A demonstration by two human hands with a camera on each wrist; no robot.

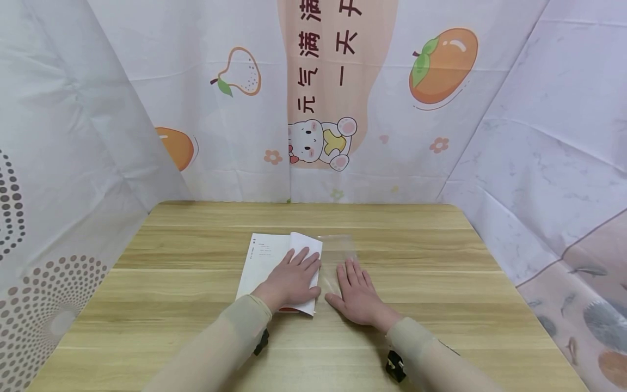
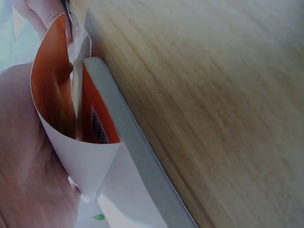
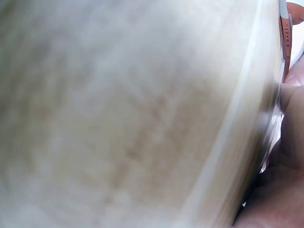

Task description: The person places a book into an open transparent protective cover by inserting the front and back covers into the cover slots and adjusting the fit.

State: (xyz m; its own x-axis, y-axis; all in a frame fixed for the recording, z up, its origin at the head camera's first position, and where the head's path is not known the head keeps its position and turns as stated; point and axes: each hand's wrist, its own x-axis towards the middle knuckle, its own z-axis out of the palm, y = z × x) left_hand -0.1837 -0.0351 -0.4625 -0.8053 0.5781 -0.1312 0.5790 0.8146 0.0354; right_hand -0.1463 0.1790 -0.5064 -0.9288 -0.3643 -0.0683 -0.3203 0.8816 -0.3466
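A book [image 1: 262, 261] with a white printed page lies on the table, left of the middle. Its cover [image 1: 305, 245], white on top and orange beneath, bends over the book's right side. The left hand [image 1: 291, 277] rests on this cover with fingers spread. Left wrist view: the cover curls up beside the palm, and a barcode [image 2: 98, 126] shows on the orange side. A sheet of clear plastic [image 1: 338, 247] reaches out to the right of the book. The right hand [image 1: 357, 296] lies flat on it, fingers straight, thumb toward the book.
The wood-grain table [image 1: 416, 245] spreads around the book on all sides. Printed curtains [image 1: 235, 120] hang behind it and along both sides. A black device [image 1: 395, 366] is strapped under the right wrist, and another [image 1: 262, 343] under the left.
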